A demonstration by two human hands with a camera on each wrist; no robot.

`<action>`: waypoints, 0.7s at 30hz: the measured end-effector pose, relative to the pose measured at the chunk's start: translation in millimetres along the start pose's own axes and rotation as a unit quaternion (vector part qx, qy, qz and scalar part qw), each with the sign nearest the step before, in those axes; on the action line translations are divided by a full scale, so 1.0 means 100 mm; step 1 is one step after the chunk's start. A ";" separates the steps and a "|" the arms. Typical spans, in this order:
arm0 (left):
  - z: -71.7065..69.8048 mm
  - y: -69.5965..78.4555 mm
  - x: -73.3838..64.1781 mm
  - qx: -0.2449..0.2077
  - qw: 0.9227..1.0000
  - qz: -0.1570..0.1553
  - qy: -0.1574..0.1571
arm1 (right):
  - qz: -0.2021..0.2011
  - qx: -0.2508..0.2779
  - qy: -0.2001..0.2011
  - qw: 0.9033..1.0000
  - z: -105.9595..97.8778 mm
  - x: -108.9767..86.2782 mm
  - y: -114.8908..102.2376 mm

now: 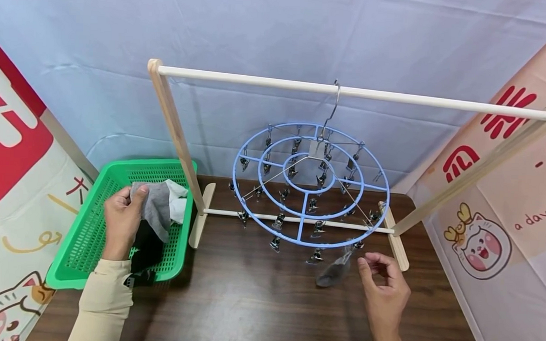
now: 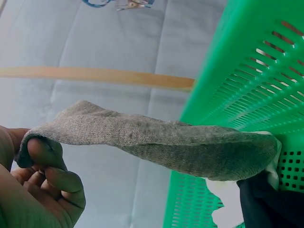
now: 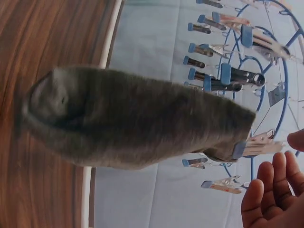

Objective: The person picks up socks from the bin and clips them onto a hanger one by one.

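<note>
My left hand (image 1: 121, 216) pinches the cuff of a light grey sock (image 1: 156, 206) over the green basket (image 1: 87, 234); in the left wrist view the fingers (image 2: 45, 156) grip the sock (image 2: 156, 142) at its end. A dark grey sock (image 1: 334, 271) hangs from a clip on the front rim of the round blue clip hanger (image 1: 310, 184). My right hand (image 1: 383, 290) hovers just right of that sock, fingers loosely curled and holding nothing. The right wrist view shows the hanging sock (image 3: 137, 118) clipped at its cuff, with my fingertips (image 3: 270, 190) apart from it.
The hanger's hook hangs on a wooden rack's top rail (image 1: 348, 91). The rack stands on a dark wooden table (image 1: 250, 300). A white cloth (image 1: 178, 202) and dark garments (image 1: 146, 246) lie in the basket. Printed banners stand at both sides.
</note>
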State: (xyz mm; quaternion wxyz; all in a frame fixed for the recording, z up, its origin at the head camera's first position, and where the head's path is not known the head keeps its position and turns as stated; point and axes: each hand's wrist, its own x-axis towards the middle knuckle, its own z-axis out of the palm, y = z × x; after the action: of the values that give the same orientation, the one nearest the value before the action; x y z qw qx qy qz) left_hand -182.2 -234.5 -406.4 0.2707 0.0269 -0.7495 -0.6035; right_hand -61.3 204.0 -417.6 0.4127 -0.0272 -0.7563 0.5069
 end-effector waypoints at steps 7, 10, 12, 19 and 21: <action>-0.02 -0.24 0.08 -0.009 1.000 -0.009 0.006 | 0.032 0.008 -0.058 0.998 0.04 -0.09 0.07; -0.02 -0.23 0.07 -0.009 1.000 -0.013 0.006 | 0.044 0.021 -0.091 0.995 0.06 -0.13 0.13; -0.01 -0.16 0.05 -0.011 1.000 -0.011 0.003 | 0.040 0.032 -0.111 0.993 0.07 -0.14 0.13; 0.00 0.01 0.01 -0.039 0.999 -0.019 -0.006 | 0.016 0.062 -0.150 0.987 0.13 -0.15 0.12; 0.00 0.02 0.00 -0.037 0.999 -0.022 -0.006 | 0.011 0.066 -0.161 0.985 0.14 -0.15 0.12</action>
State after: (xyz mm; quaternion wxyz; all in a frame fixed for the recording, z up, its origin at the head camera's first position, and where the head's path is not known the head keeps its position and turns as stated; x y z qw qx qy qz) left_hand -182.1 -234.0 -405.0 0.2539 0.0300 -0.7273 -0.6370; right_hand -65.1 192.5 -437.7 0.2802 0.0737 -0.7775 0.5582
